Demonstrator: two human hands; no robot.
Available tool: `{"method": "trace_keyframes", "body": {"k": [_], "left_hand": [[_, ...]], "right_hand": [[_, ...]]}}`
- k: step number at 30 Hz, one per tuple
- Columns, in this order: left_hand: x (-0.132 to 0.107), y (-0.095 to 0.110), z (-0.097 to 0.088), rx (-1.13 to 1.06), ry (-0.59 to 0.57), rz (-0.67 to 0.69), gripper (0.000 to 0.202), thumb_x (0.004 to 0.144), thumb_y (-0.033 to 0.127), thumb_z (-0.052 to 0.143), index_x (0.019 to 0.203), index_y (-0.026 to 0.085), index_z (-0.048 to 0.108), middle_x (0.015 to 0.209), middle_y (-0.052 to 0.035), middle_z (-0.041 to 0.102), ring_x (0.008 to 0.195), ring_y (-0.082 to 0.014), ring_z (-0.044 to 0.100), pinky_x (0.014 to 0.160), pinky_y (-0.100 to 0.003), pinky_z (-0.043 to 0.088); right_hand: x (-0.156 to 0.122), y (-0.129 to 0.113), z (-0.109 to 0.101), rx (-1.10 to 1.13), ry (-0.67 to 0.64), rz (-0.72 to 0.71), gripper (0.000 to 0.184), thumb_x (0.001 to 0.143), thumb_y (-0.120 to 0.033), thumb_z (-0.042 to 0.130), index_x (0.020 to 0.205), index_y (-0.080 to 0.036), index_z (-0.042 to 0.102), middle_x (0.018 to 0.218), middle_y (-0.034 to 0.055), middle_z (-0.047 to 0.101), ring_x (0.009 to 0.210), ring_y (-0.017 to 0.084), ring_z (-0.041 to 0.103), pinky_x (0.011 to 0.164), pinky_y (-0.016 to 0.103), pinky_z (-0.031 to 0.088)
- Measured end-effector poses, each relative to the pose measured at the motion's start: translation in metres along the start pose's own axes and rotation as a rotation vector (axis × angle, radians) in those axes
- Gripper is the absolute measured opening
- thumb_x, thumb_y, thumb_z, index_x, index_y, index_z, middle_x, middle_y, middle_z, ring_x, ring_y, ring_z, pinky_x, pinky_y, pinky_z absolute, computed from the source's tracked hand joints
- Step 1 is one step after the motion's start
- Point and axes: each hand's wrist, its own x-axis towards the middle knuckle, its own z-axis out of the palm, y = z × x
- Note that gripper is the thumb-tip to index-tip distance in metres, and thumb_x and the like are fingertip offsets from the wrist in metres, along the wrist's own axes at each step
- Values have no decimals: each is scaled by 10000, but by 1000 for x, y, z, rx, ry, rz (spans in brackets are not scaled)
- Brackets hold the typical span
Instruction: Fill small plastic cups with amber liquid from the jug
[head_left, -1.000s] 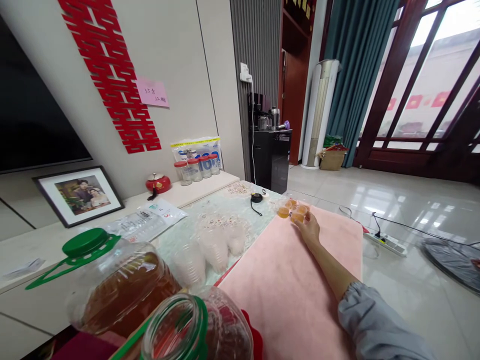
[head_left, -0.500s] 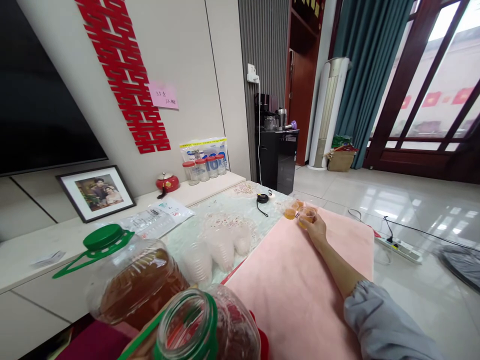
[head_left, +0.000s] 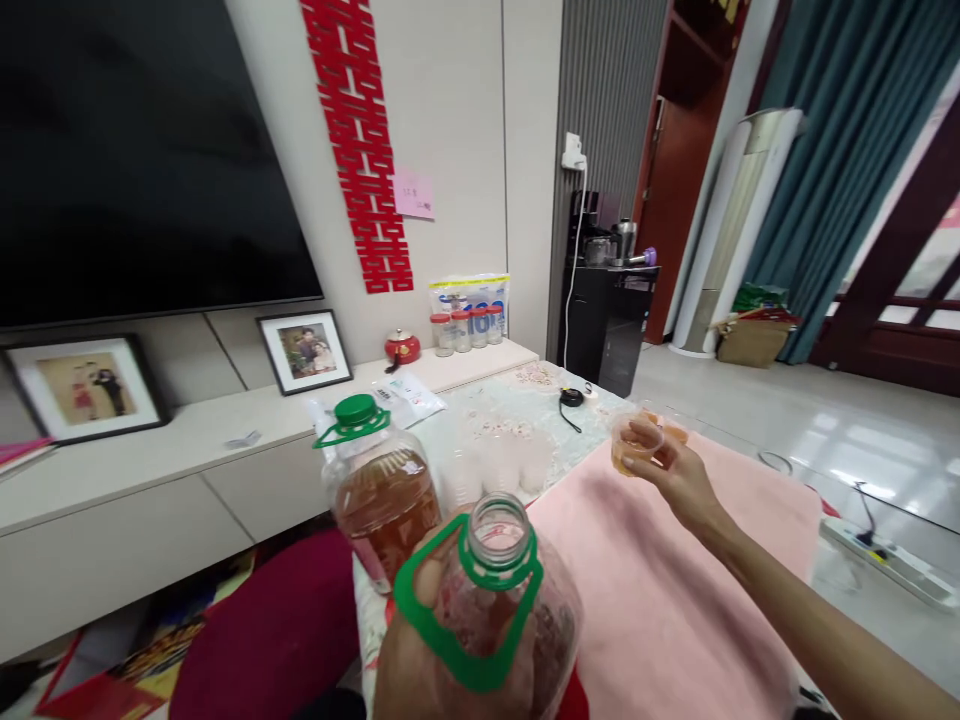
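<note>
My right hand (head_left: 679,480) is closed round a clear plastic cup (head_left: 636,445) with some amber liquid in it, held over the pink cloth. Just behind it are other cups of amber liquid (head_left: 673,430), partly hidden by my fingers. My left hand (head_left: 409,655) grips an uncapped clear plastic jug (head_left: 559,610) with a green carrying ring, close to me; most of the fingers are hidden. Beyond it stands a capped jug of brown liquid (head_left: 386,500) with a green lid. Several translucent plastic cups (head_left: 499,465) stand on the table behind the open jug.
The pink cloth (head_left: 637,580) covers the table's near right part. A black tape measure (head_left: 571,397) lies farther back. Red-lidded jars (head_left: 469,335), a red pot (head_left: 403,347) and a framed photo (head_left: 304,350) stand on the white cabinet. A maroon stool (head_left: 270,630) is at lower left.
The view has turned left. My right hand has drawn its cup away from the other cups, toward me. The open jug now stands more upright in view, with my left hand still on it.
</note>
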Motion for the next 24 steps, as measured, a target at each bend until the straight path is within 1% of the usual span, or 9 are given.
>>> {"method": "trace_keyframes", "body": {"k": [3, 5, 8, 10, 13, 19, 20, 22, 24], "left_hand": [[-3, 3, 1, -5, -17, 17, 366, 988, 421, 662, 1228, 145, 654, 1190, -94, 689, 1035, -193, 687, 900, -392, 629], [-3, 4, 3, -20, -31, 22, 363, 990, 425, 659, 1220, 145, 656, 1176, -92, 693, 1019, -187, 689, 889, -384, 631], [-3, 5, 4, -47, -52, 22, 363, 994, 428, 653, 1221, 144, 654, 1162, -90, 695, 998, -181, 690, 873, -374, 632], [-3, 6, 5, -62, -65, 19, 364, 995, 427, 652, 1223, 143, 653, 1155, -89, 695, 990, -178, 690, 865, -369, 633], [-3, 7, 4, -73, -82, 15, 363, 995, 424, 653, 1225, 143, 652, 1154, -89, 695, 985, -176, 691, 858, -364, 634], [-4, 7, 4, -69, -108, 11, 360, 982, 406, 676, 1220, 136, 653, 1125, -87, 712, 946, -167, 708, 822, -344, 647], [-2, 5, 5, -66, -116, 10, 371, 954, 395, 711, 1215, 137, 655, 1100, -85, 725, 916, -167, 719, 797, -331, 653], [1, -1, 6, -59, -139, 17, 425, 852, 355, 808, 1193, 149, 660, 1058, -82, 757, 848, -174, 744, 730, -292, 664], [4, -7, 8, -18, -145, 58, 459, 766, 305, 850, 1166, 175, 665, 1070, -80, 782, 866, -197, 775, 694, -248, 669]], "right_hand": [[-16, -47, 19, 46, -113, -53, 692, 656, -492, 936, 1262, -254, 703, 1322, 123, 743, 1261, 359, 688, 990, 537, 613], [-26, -77, 31, 58, -221, -105, 627, 703, -459, 922, 1257, -268, 700, 1292, 113, 758, 1229, 340, 712, 993, 537, 617], [-38, -115, 46, -2, -323, -251, 548, 760, -368, 893, 1266, -286, 700, 1271, 86, 773, 1190, 301, 735, 1011, 510, 612], [-43, -133, 52, -48, -378, -347, 529, 771, -316, 875, 1270, -290, 702, 1260, 73, 779, 1165, 285, 745, 994, 486, 619], [-47, -149, 58, -129, -410, -495, 517, 790, -311, 858, 1281, -285, 698, 1237, 69, 786, 1148, 282, 749, 973, 467, 621], [-49, -167, 63, -300, -436, -779, 476, 867, -347, 822, 1309, -266, 665, 1198, 69, 790, 1100, 262, 761, 968, 442, 611], [-49, -169, 63, -318, -440, -818, 467, 880, -349, 813, 1312, -262, 660, 1191, 71, 789, 1090, 256, 762, 961, 434, 613], [-49, -173, 64, -354, -442, -877, 455, 901, -342, 795, 1322, -251, 649, 1186, 76, 785, 1077, 246, 762, 945, 417, 617], [-48, -176, 65, -382, -437, -923, 454, 909, -332, 786, 1329, -235, 642, 1186, 85, 782, 1074, 242, 758, 940, 407, 615]]}}
